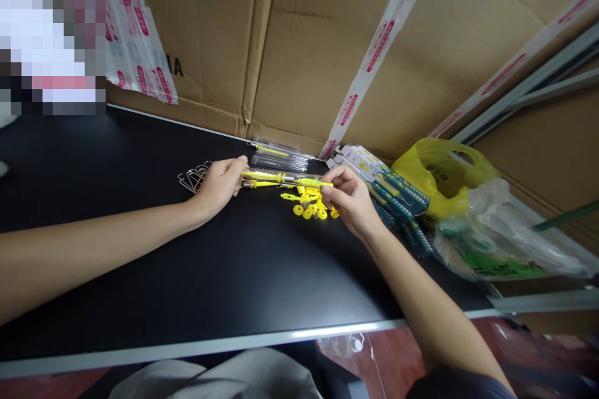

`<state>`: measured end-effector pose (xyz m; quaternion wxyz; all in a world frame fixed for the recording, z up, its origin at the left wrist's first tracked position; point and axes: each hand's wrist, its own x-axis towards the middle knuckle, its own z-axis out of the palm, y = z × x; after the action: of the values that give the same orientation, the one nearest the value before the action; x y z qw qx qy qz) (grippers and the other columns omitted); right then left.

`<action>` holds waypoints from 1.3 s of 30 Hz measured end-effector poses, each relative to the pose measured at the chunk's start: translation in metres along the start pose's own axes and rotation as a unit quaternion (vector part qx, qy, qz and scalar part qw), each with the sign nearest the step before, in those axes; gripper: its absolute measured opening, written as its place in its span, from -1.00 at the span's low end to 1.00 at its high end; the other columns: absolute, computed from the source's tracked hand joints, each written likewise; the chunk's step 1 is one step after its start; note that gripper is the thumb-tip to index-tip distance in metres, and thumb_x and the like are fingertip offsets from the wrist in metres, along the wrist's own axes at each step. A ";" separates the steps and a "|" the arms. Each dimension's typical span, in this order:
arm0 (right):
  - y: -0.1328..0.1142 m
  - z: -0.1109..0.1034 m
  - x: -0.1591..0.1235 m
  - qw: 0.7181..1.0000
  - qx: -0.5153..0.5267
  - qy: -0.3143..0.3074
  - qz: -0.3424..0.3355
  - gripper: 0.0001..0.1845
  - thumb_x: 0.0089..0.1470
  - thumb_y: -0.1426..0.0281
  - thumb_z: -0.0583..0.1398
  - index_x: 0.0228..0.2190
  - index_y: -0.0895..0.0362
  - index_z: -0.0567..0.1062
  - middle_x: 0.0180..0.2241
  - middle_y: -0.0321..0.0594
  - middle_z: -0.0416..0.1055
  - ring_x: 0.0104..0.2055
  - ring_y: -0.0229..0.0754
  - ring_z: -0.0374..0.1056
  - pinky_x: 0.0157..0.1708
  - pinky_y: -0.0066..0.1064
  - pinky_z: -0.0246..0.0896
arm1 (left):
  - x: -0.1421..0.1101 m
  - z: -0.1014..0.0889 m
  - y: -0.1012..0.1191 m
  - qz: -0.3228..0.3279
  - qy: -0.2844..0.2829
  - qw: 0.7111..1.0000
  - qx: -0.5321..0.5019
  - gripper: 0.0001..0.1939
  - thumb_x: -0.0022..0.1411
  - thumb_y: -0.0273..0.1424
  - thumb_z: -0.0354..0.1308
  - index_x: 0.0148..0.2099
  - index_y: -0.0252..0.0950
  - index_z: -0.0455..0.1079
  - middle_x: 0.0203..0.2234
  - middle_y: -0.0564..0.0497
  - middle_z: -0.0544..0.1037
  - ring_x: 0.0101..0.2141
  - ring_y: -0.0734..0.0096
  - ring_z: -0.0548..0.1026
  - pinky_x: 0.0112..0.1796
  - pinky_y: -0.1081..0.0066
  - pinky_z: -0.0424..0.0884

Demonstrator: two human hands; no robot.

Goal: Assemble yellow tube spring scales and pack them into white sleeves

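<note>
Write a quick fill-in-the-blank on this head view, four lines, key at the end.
1. The left hand and right hand are at opposite ends of a clear tube whose contents look mostly ____ in colour.
2. The bent metal wires lie beside the person's ____ hand.
3. The small round yellow pieces lie nearer the person's ____ hand.
4. Beyond the far edge of the black table top stands a wall of brown ____.

Missing words: yellow; left; right; cardboard.

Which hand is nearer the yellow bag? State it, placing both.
Right. The right hand is left of the yellow bag, boxes between them; the left hand is farther left, at the clear tube's left end.
</note>
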<state>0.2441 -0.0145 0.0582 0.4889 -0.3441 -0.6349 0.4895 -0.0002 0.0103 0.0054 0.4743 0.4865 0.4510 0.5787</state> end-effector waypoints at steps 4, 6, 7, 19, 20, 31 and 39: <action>0.000 0.001 0.000 1.000 -0.003 -0.002 -0.003 -0.74 -0.11 0.37 0.39 -0.40 0.10 0.41 -0.50 -0.41 0.33 -0.59 -0.42 0.15 -0.60 -0.55 0.04 | 0.001 -0.001 -0.002 0.005 -0.002 1.000 -0.002 -0.72 0.26 -0.30 0.01 -0.49 -0.29 0.29 -0.74 0.16 0.22 -0.74 0.62 0.10 -0.70 0.54 0.12; -0.001 0.002 0.000 1.000 -0.007 0.000 0.003 -0.73 -0.12 0.36 0.39 -0.39 0.10 0.40 -0.49 -0.40 0.32 -0.58 -0.41 0.15 -0.60 -0.54 0.04 | 0.001 -0.001 -0.002 0.008 -0.002 1.000 -0.001 -0.72 0.25 -0.29 0.02 -0.48 -0.29 0.28 -0.74 0.17 0.19 -0.74 0.61 0.10 -0.70 0.53 0.12; -0.002 0.002 0.000 1.000 -0.008 0.002 0.007 -0.72 -0.14 0.36 0.38 -0.39 0.09 0.40 -0.49 -0.40 0.32 -0.57 -0.41 0.15 -0.60 -0.53 0.04 | 0.001 -0.001 -0.002 0.010 -0.002 1.000 -0.001 -0.72 0.25 -0.28 0.02 -0.48 -0.29 0.28 -0.74 0.17 0.19 -0.74 0.61 0.10 -0.70 0.53 0.13; -0.017 -0.027 0.010 0.884 -0.460 0.014 -0.077 -0.94 -0.01 0.47 0.12 -0.43 0.11 0.40 -0.48 -0.28 0.33 -0.44 -0.24 0.20 -0.41 -0.37 0.08 | 0.000 0.000 0.001 0.003 -0.002 1.000 0.000 -0.72 0.25 -0.32 0.00 -0.50 -0.29 0.27 -0.73 0.17 0.19 -0.74 0.62 0.09 -0.70 0.53 0.12; -0.016 -0.029 0.010 0.844 -0.529 0.003 -0.085 -0.93 -0.01 0.49 0.12 -0.44 0.12 0.41 -0.46 -0.26 0.34 -0.42 -0.22 0.21 -0.39 -0.36 0.08 | 0.000 0.000 0.000 0.004 -0.001 1.000 0.002 -0.72 0.25 -0.32 0.00 -0.49 -0.29 0.27 -0.73 0.17 0.19 -0.74 0.62 0.10 -0.70 0.53 0.12; 0.002 -0.027 0.008 0.746 -0.659 -0.049 -0.082 -0.80 0.13 0.38 0.17 -0.18 0.12 0.50 -0.23 -0.09 0.41 -0.15 0.00 0.32 -0.14 -0.22 0.23 | 0.000 -0.001 -0.001 0.009 -0.008 1.000 0.010 -0.71 0.25 -0.30 -0.01 -0.51 -0.28 0.26 -0.73 0.16 0.20 -0.74 0.62 0.09 -0.69 0.53 0.12; 0.024 -0.023 0.009 0.677 -0.726 -0.041 -0.109 -0.66 0.22 0.33 0.10 0.00 0.07 0.49 -0.01 -0.01 0.38 -0.02 0.11 0.22 -0.10 -0.10 0.17 | -0.001 0.000 0.002 0.011 -0.011 1.000 0.021 -0.73 0.22 -0.30 0.00 -0.50 -0.27 0.26 -0.74 0.16 0.20 -0.75 0.61 0.09 -0.70 0.53 0.12</action>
<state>0.2621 0.0072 0.0386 0.1088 -0.4992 -0.8429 -0.1688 -0.0003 0.0094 0.0069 0.4630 0.5073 0.4525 0.5688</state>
